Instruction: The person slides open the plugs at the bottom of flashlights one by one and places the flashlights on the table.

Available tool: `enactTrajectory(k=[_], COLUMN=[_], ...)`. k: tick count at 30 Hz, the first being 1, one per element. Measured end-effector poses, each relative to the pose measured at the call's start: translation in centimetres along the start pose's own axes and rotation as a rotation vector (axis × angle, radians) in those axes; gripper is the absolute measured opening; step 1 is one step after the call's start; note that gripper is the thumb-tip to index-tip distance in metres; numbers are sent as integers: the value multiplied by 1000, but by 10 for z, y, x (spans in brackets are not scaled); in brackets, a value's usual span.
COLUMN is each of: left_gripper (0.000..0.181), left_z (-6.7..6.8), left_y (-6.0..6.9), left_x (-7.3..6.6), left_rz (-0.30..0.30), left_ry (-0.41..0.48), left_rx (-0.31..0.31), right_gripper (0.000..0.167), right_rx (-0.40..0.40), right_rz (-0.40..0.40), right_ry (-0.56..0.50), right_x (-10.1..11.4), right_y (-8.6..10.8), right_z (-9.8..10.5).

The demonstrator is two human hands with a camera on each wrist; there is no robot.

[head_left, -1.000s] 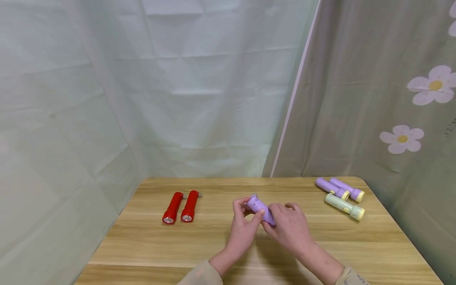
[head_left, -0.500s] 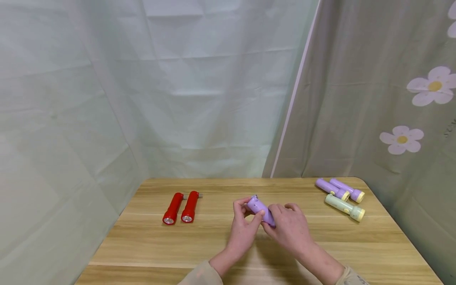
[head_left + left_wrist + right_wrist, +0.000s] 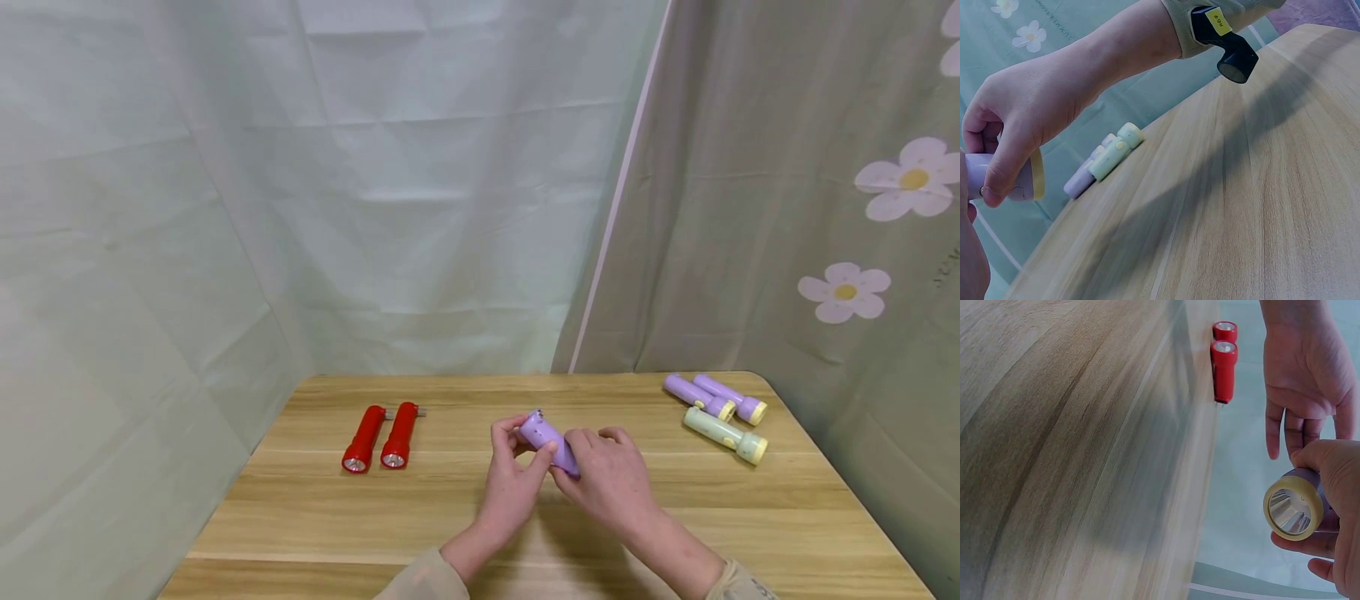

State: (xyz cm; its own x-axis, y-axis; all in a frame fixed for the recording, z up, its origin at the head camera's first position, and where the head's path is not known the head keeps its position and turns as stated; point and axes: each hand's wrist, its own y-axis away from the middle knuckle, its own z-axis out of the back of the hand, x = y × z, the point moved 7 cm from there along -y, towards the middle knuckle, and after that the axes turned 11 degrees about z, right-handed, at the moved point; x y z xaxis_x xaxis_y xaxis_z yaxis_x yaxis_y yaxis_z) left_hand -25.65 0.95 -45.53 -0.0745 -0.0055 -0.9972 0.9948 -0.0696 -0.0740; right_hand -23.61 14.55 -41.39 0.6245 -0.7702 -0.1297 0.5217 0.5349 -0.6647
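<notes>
A purple flashlight [image 3: 542,432] is held aslant above the table between both hands. My left hand [image 3: 510,483] pinches its tail end, thumb on the near side and fingers behind. My right hand [image 3: 611,479] grips the head end and hides most of it in the head view. From the right wrist, the yellow rim [image 3: 1294,532] and silvery reflector [image 3: 1290,509] of this flashlight show; the lamp looks unlit. The left wrist view has the right hand [image 3: 1029,112] curled over the head end, with the thumb along the side.
Two red flashlights [image 3: 365,437] lie side by side on the wooden table [image 3: 315,533], left of the hands. Toward the back right corner lie two purple flashlights [image 3: 686,392] and a pale green flashlight [image 3: 716,429]. Pale curtains [image 3: 442,208] hang behind the table.
</notes>
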Motion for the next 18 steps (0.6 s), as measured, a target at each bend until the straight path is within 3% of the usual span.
enactTrajectory(k=[18], left_gripper=[51], left_z=[0], left_y=[-2], left_x=[4], left_rz=[4], left_ry=[-19], left_rx=[5], right_gripper=[36], right_rx=[17], right_rz=[-7], right_ry=[-9], right_x=[1], right_y=[-1], right_z=[0])
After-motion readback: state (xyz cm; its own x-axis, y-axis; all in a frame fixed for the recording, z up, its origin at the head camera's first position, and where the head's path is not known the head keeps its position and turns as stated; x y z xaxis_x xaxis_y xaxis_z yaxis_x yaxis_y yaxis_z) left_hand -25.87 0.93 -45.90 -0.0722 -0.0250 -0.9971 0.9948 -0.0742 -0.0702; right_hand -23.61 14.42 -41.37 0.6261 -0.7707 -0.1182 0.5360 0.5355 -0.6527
